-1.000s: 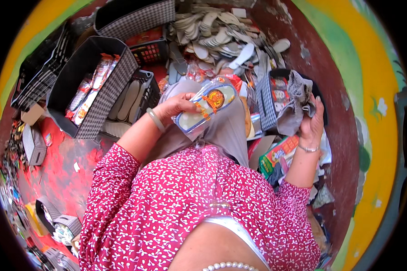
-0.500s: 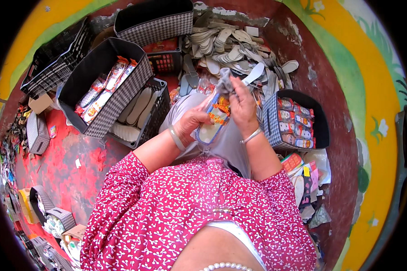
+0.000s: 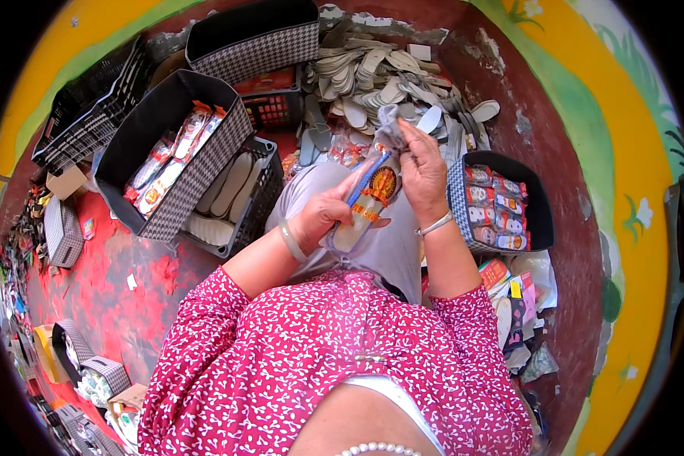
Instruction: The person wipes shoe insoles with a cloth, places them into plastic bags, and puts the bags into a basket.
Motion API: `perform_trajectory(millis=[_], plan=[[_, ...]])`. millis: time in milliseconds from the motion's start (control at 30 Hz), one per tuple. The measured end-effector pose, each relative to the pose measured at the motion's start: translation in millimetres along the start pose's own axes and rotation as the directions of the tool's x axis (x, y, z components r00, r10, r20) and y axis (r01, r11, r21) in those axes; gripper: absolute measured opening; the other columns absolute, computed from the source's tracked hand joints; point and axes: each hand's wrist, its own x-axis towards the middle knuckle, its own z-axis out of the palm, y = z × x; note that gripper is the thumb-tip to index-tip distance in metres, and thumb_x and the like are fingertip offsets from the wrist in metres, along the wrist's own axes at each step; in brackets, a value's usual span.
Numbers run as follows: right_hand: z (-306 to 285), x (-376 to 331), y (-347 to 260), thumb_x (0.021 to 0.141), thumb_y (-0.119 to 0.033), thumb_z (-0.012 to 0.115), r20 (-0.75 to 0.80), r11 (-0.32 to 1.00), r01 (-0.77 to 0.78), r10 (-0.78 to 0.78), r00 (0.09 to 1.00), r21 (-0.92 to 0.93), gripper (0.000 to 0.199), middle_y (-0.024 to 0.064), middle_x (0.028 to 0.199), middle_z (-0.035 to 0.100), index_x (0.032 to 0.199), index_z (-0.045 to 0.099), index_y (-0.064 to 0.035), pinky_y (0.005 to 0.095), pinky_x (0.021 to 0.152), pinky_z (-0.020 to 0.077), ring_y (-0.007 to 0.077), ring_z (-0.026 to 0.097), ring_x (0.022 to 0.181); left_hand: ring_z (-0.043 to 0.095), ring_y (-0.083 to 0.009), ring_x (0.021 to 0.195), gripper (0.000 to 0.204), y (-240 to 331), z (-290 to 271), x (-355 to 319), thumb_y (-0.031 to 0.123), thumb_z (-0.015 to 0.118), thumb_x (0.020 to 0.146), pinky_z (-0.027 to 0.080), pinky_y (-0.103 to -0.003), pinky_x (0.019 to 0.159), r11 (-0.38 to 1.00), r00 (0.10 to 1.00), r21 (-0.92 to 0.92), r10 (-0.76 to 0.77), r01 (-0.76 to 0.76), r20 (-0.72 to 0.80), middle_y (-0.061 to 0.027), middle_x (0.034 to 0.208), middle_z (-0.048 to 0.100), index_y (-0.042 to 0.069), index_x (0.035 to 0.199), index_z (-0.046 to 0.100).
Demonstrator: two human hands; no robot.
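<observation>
Left hand [image 3: 323,219] pinches plastic-wrapped insole [image 3: 368,201] at eight o'clock; right hand [image 3: 424,163] grips grey cloth [image 3: 390,127] at insole's one-o'clock end. Checked box [image 3: 457,204], three o'clock.

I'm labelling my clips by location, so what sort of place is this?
Probably a small insole-packing workshop: loose insoles lie in a heap, packets lie in a checked bin, and a patterned insole is above the lap.

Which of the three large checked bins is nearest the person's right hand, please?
The bin with rows of wrapped packets, right of the right hand; the other two are farther off, toward the left.
</observation>
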Motion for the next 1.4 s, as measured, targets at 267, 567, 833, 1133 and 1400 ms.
perform_trajectory(millis=[267,567,833,1133,1400], plan=[[7.9,-13.1,-39.7,0.07,0.007,0.053,0.16,0.976,0.217,-0.214,0.964,-0.001,0.04,0.009,0.109,0.063,0.105,0.064,-0.0095,0.0363,0.091,0.0419,0.0268,0.058,0.105,0.051,-0.0268,0.114,0.097,11.4,-33.2,-10.1,-0.012,0.045,0.056,0.041,-0.042,0.097,0.813,0.999,0.581,-0.008,0.034,-0.047,-0.0099,0.129,0.049,0.013,0.147,0.02],[-53.0,-7.2,54.9,0.09,-0.006,0.05,0.255,0.151,-0.532,0.748,0.613,0.833,0.022,0.0059,0.102,0.064,0.108,0.061,0.0021,0.025,0.083,0.0467,0.011,0.06,0.091,0.036,-0.0292,0.129,0.101,22.8,12.9,-11.1,-0.001,0.051,0.053,0.031,-0.057,0.102,0.999,0.999,0.004,0.051,-0.051,0.001,-0.0105,0.143,0.031,0.013,0.147,0.017],[-99.8,13.7,39.2,0.093,-0.023,0.054,0.263,0.403,-0.509,0.527,0.809,0.76,0.029,0.0058,0.108,0.063,0.112,0.058,-0.0015,0.0285,0.086,0.046,0.0144,0.059,0.096,0.042,-0.028,0.125,0.086,20.6,-0.5,-15.6,0.009,0.065,0.075,0.038,-0.053,0.099,0.998,0.998,0.032,0.062,-0.063,0.022,-0.0121,0.14,0.035,0.012,0.146,0.016],[-35.9,-37.1,31.1,0.09,-0.033,0.056,0.426,-0.325,-0.32,0.341,0.838,0.89,0.054,0.0081,0.137,0.044,0.137,0.037,-0.0126,0.0459,0.102,0.0375,0.0263,0.042,0.126,0.043,-0.0301,0.124,0.08,34.0,22.5,-19.2,0.008,0.063,0.077,0.04,-0.049,0.098,0.995,0.994,0.049,0.085,-0.088,0.065,-0.0158,0.139,0.037,0.006,0.144,0.02],[-21.6,-18.8,-2.7,0.084,-0.018,0.066,0.388,-0.199,-0.341,0.286,0.876,0.919,0.06,0.0084,0.128,0.053,0.137,0.038,-0.0117,0.0352,0.099,0.0413,0.0221,0.05,0.118,0.039,-0.0254,0.127,0.07,28.7,23.6,-20.1,0.007,0.056,0.083,0.031,-0.036,0.106,0.937,0.999,0.348,-0.011,0.023,-0.037,-0.0158,0.14,0.036,0.001,0.143,0.022]])
